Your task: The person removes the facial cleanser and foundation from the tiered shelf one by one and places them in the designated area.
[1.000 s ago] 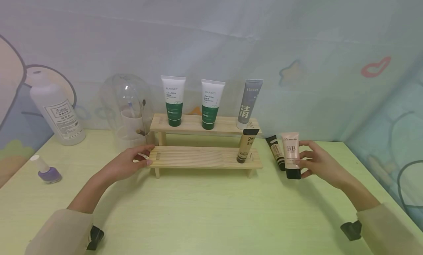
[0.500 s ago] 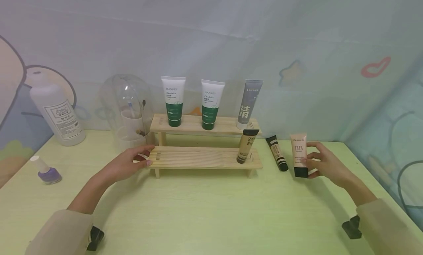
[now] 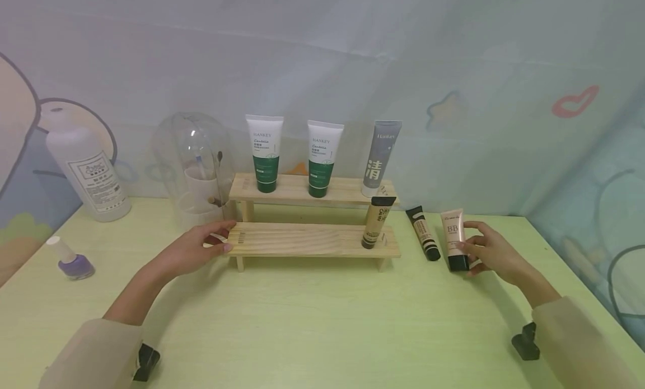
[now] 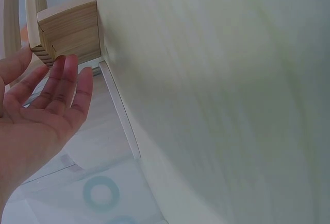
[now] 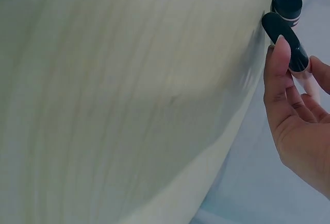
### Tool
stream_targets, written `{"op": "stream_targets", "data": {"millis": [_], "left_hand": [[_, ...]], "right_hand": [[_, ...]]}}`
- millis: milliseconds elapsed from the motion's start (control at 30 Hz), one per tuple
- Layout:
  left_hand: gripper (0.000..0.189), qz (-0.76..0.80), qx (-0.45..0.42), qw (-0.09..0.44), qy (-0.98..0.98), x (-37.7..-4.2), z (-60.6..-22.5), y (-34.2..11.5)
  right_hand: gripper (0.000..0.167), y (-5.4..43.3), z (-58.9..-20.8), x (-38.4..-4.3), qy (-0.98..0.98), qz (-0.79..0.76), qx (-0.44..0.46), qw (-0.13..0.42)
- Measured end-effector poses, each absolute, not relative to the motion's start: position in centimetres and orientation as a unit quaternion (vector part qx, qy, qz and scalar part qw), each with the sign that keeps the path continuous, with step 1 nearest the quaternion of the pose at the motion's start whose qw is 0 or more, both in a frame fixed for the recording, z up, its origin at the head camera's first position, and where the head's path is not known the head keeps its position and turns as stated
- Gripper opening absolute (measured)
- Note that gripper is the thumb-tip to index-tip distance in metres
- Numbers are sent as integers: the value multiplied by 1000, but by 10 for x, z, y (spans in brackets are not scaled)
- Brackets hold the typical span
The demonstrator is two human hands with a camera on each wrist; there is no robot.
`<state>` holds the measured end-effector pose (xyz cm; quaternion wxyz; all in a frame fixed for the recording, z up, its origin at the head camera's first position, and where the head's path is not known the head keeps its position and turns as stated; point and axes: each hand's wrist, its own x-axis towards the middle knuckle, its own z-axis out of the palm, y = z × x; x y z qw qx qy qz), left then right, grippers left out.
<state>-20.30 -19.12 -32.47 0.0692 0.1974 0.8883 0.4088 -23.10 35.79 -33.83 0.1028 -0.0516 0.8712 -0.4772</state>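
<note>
My right hand (image 3: 491,252) holds a pale pink BB cream tube (image 3: 452,232) by its side, the black cap pointing down close to the table. In the right wrist view, fingers and thumb pinch the BB cream tube (image 5: 285,33) near its black cap. Just left of it lies a gold and black tube (image 3: 424,232). My left hand (image 3: 194,249) grips the left end of the two-tier wooden rack (image 3: 297,240), thumb and fingertips at the lower shelf's edge. Another gold tube (image 3: 377,224) with a black end stands at that shelf's right end.
Two white and green tubes (image 3: 264,154) and a grey tube (image 3: 382,156) stand on the upper shelf. To the left are a clear dome (image 3: 191,148) over white cups, a large white bottle (image 3: 88,170) and a purple nail polish bottle (image 3: 75,266). A printed cloth hangs behind.
The right hand has moved the BB cream tube right, away from the lying gold tube, then tilted and lowered it toward the table. The left hand has stayed on the rack.
</note>
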Motion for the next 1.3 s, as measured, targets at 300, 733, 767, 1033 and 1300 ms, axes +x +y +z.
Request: {"op": "stream_targets", "data": {"millis": [300,733,767,1033,1300], "left_hand": [[49,411,199,64,887,-203,-325,-191],[49,408,198,63,889,-203,-325,-191],[49,408,198,63,889,-203,-325,-191],[48,407,199,63,889,-202,-323,-190],[48,408,199,61,889,-201,-322,-190]], "right_hand": [[60,354,-339,-238,870,-475,-21,128],[58,352,-344,-242,856,-501,2,127],[59,351,-343,-241,852,-507,0,129],[68,352,-342,-240,841,-521,-20,145],[68,350,-346,-247,854,-501,-28,138]]}}
